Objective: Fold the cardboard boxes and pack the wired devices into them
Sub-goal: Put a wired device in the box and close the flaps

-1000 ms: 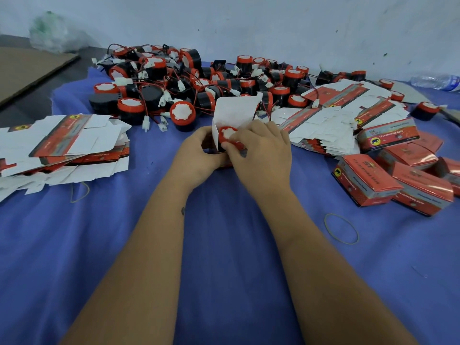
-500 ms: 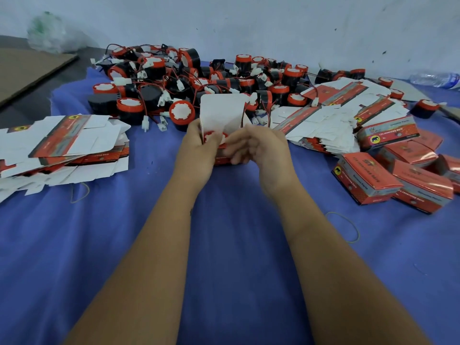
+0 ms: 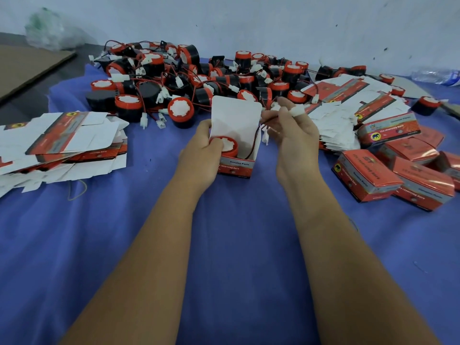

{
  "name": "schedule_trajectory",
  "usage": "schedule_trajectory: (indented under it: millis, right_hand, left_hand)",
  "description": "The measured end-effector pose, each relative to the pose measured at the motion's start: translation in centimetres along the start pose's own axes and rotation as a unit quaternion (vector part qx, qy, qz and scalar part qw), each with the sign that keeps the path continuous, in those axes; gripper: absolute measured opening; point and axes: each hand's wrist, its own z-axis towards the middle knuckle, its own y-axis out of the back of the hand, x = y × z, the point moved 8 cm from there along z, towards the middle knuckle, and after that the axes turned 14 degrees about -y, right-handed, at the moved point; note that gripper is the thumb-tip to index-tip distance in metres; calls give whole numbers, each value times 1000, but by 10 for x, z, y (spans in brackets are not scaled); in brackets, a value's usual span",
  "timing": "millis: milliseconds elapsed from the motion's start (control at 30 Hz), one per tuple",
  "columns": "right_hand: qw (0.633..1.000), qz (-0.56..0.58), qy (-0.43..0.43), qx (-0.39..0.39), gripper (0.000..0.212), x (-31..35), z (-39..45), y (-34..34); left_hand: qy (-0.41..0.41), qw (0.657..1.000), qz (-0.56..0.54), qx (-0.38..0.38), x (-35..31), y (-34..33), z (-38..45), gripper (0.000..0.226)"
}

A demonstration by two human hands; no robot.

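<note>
An open red cardboard box (image 3: 236,168) stands on the blue cloth with its white lid flap (image 3: 235,118) raised. Inside it sits a round red-and-white wired device (image 3: 227,145). My left hand (image 3: 201,155) grips the box's left side, thumb on the device. My right hand (image 3: 293,135) is lifted to the right of the box and pinches the device's red-black wire, with the white connector (image 3: 297,111) at my fingertips. The wire runs down over the box's right wall.
A heap of loose wired devices (image 3: 199,75) lies behind the box. Flat unfolded boxes are stacked at the left (image 3: 62,140) and at the back right (image 3: 348,105). Several closed boxes (image 3: 398,175) lie at the right. A rubber band (image 3: 77,190) lies at the left.
The device now sits lower in the box. My right hand has come off the box top, moved right and up, and holds the wire and connector.
</note>
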Motion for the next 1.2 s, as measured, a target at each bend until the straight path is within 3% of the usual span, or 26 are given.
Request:
schedule_trajectory:
  millis: [100,267,367,467,533,600,767,900,1033,1133,1200]
  right_hand:
    - [963,-198,170,-60,14,24,-18,-9]
    - [918,-286,275,10,15,33,-48,-40]
    - [917,-272,272,105,12,30,-58,-56]
    - [933,-259,194,160,24,16,-55,-65]
    - [922,-309,188,134,15,11,-50,-65]
    - [907,-353,217,77,9,14,-45,-59]
    - [895,-377,238,-26,26,19,-32,-36]
    - [801,-509,311,-50,23,16,-35,-41]
    - [740,-567,356,-61,12,14,-38,-46]
    - [739,-568,350,-94,11,19,-34,-39]
    - [772,-547,316,-77,8,19,-28,-33]
  left_hand:
    - [-11,1000,21,4,1,-2,0,34]
    - [-37,999,28,-4,-5,-1,-2,38]
    - [-49,998,40,-1,-8,-2,-1,24]
    - [-56,996,67,-3,-13,-2,1,39]
    - [-59,997,55,0,-16,-2,-3,46]
    - [-64,997,43,8,-17,-3,-6,36]
    - [-41,998,37,9,-12,-4,-3,33]
    - [-51,998,46,0,-13,-3,-2,38]
    - [-66,996,56,-29,-12,1,0,39]
    - [-68,995,63,-46,-8,4,2,32]
    - [-70,994,66,-52,-8,5,3,32]
